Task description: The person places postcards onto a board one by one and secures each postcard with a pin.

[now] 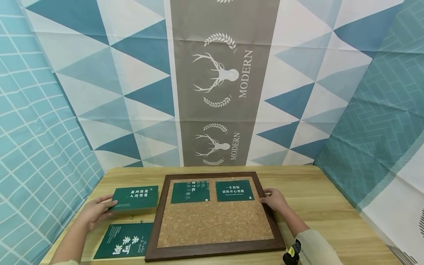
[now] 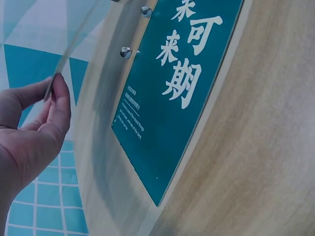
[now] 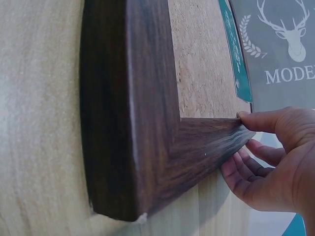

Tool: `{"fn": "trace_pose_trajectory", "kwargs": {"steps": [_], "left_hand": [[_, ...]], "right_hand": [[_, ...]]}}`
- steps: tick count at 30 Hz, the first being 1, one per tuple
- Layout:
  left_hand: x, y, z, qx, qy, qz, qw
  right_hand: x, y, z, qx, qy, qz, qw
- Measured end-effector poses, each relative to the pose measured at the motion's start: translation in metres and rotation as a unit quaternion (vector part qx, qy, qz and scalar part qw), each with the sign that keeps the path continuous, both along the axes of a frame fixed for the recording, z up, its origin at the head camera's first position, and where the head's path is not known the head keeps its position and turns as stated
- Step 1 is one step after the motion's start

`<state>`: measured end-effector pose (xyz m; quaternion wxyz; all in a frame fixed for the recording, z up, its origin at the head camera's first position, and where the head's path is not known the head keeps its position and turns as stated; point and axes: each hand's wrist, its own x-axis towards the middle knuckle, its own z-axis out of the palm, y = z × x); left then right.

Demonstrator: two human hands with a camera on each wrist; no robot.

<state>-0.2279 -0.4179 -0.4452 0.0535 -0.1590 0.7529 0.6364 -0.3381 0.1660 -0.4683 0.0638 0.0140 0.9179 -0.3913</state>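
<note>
The held card (image 1: 135, 197) stretches sideways, seemingly tilted.

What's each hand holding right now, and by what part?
The left hand pinches the farther green card left of the corkboard, by its left edge; the right hand grips the corkboard's dark frame on its right side.

Dark wood-grain frame (image 1: 215, 251) here, faintly glossy; grainy cork panel (image 1: 215, 226) inside, smooth green cards (image 2: 167, 113), shiny metallic pins (image 2: 126, 52), pale wood-grain table (image 1: 318, 191), creased, cloth-like backdrop (image 1: 218, 110) behind!
</note>
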Motion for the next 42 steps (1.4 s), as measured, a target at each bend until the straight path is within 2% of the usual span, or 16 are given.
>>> {"fn": "trace_pose_trajectory", "kwargs": {"steps": [11,24,35,42], "left_hand": [[0.006,0.010,0.000,0.018,0.015,-0.025,0.9994],[0.006,0.036,0.004,0.047,0.036,-0.010,0.9982],[0.008,0.050,0.005,0.039,0.042,-0.014,0.9982],[0.007,0.057,0.007,0.035,0.048,-0.031,0.9978]], "right_hand": [[0.001,0.000,0.000,-0.013,-0.001,0.004,1.000],[0.002,0.000,-0.002,-0.011,0.002,0.003,1.000],[0.001,0.001,0.000,-0.018,-0.001,0.005,1.000],[0.000,0.001,0.000,-0.011,-0.004,0.002,1.000]]}}
